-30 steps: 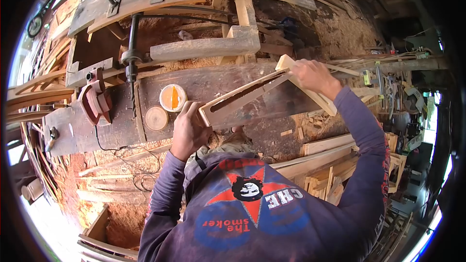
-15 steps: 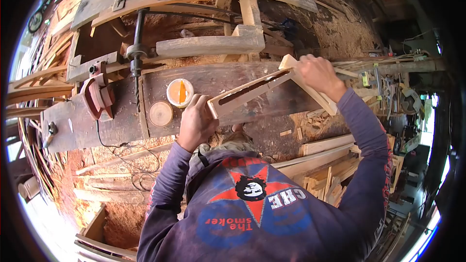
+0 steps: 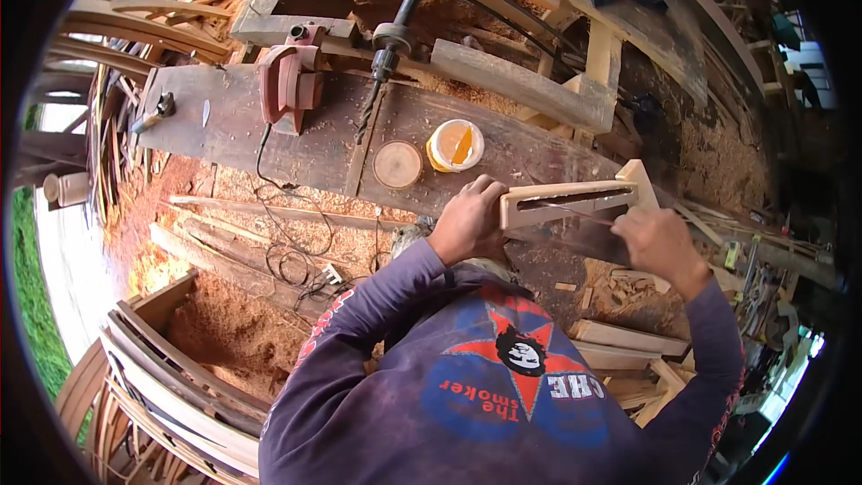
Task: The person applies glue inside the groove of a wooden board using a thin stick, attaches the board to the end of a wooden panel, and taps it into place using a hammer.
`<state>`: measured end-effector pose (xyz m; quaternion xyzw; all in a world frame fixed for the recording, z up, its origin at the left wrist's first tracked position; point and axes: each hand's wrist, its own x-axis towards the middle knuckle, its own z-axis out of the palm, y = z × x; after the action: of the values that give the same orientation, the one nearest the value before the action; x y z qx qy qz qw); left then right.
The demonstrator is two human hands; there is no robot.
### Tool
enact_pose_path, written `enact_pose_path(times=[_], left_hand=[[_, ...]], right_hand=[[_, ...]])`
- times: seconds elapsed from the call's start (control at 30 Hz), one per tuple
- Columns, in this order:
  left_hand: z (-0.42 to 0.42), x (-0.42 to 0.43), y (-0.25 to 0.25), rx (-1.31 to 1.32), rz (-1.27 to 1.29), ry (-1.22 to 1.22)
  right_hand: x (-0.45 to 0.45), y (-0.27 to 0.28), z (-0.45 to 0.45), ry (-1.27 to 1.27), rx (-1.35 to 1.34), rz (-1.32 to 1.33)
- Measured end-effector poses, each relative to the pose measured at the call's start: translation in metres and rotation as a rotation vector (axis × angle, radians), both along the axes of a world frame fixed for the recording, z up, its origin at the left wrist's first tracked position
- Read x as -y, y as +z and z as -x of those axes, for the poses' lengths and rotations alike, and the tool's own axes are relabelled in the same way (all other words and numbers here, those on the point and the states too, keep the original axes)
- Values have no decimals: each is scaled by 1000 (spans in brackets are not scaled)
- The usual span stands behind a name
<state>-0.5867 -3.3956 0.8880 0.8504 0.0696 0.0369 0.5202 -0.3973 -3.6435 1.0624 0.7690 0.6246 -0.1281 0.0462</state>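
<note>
My left hand [image 3: 469,223] is closed around the near-left end of a pale wooden frame piece [image 3: 548,190]. A long dark slot with whitish smears along its edges runs through the piece, and another wooden bar joins it at the right end. My right hand [image 3: 663,242] is at that right end, fingers pinched around what looks like a thin reddish stick [image 3: 584,213] that reaches across the slot. Just beyond my left hand stands an open tub [image 3: 455,145] with orange-yellow contents. Beside it lies a round wooden disc [image 3: 397,165].
A dark plank bench [image 3: 224,117] carries a red corded power tool [image 3: 292,81]. A drill chuck with a long bit [image 3: 384,63] juts over the bench. Cables [image 3: 296,251], sawdust and offcuts cover the ground. Timber beams [image 3: 521,85] lie beyond the bench.
The view has swung left, so the bench appears shifted right. My right hand has moved from the frame's top corner to the slot side, with the thin stick now visible.
</note>
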Motion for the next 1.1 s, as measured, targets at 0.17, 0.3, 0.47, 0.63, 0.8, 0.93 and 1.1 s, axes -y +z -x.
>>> enact_pose_path(times=[0.17,0.3,0.47,0.63,0.8,0.93,1.1], left_hand=[[27,-7,-35,19,74,93],[47,-12,-115,-43,60,191],[54,-22,-159,-109,52,190],[61,-27,-166,-100,-26,151],[67,-16,-175,-111,-12,196],[57,-18,-164,-206,-52,174],[54,-20,-162,-164,-47,170]], right_hand=[[-15,35,-45,-13,121,90],[-70,25,-34,-118,-9,-235],[-147,-24,-16,63,109,-258],[-203,-70,-3,200,302,-104],[-218,-44,26,119,221,-78],[-212,-45,47,114,319,-18],[-204,-54,51,81,437,-89]])
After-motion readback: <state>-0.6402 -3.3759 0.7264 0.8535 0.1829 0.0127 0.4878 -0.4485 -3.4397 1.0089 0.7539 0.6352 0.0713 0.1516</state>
